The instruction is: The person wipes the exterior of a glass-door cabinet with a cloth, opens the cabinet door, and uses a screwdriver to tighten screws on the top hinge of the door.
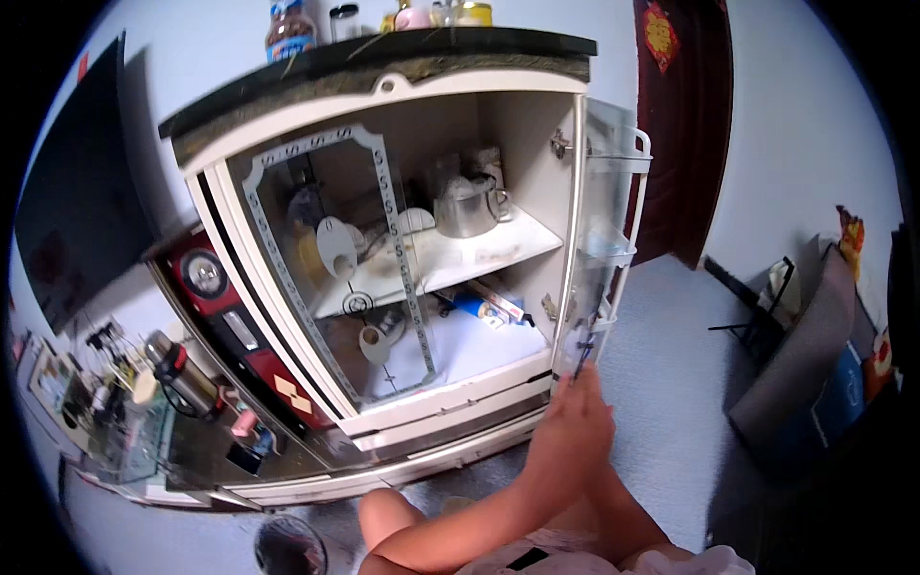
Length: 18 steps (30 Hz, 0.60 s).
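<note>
A white cabinet [383,96] with glass doors stands in front of me; its right glass door [606,240] is swung open. My right hand [586,407] reaches up to that door's lower corner, fingers closed on its edge beside a small dark fitting [583,358]. My left hand [556,450] lies just below and against the right one; its fingers are hidden. Inside, a metal pot [467,206] sits on the upper shelf [479,254]. A blue tube [474,305] lies on the lower shelf. White plates [335,245] stand behind the shut left glass door [326,278].
Jars and bottles [289,29] stand on the cabinet's dark top. To the left are a black screen [77,220], a red device [206,278] and a metal flask [182,376] on a cluttered low stand. A dark red door [682,125] and a grey seat [805,364] are to the right.
</note>
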Motion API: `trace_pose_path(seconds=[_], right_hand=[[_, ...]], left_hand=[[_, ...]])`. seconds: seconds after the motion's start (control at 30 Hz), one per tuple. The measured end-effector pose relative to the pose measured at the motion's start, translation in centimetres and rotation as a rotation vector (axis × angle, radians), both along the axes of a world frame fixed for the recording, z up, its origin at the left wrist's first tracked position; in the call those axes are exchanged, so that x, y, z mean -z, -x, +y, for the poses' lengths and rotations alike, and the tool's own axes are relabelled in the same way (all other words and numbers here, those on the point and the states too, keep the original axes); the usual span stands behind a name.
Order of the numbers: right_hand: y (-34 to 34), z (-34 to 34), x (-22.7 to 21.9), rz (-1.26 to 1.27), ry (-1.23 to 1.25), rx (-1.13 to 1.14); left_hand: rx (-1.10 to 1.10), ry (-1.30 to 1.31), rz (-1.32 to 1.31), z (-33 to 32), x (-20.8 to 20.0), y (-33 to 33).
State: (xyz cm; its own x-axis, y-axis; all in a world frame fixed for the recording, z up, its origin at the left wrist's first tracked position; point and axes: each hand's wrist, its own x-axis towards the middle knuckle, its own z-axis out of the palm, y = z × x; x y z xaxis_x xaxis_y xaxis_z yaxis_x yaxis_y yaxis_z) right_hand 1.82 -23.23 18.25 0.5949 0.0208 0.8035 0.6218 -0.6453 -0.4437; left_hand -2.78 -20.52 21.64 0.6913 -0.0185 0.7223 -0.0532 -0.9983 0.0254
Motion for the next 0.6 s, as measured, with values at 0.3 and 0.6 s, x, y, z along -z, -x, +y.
trace_pose_path(seconds=[0.3,0.6], right_hand=[[-8.3,-11.3,5.4,0.049,0.154,-0.263],[-9.8,-12.8,6.1,0.038,0.166,-0.238]], left_hand=[[0.350,0.566,0.595,1.0,3.6,0.6],[0.277,0.921,0.304,5.2,9.4,-2.9]])
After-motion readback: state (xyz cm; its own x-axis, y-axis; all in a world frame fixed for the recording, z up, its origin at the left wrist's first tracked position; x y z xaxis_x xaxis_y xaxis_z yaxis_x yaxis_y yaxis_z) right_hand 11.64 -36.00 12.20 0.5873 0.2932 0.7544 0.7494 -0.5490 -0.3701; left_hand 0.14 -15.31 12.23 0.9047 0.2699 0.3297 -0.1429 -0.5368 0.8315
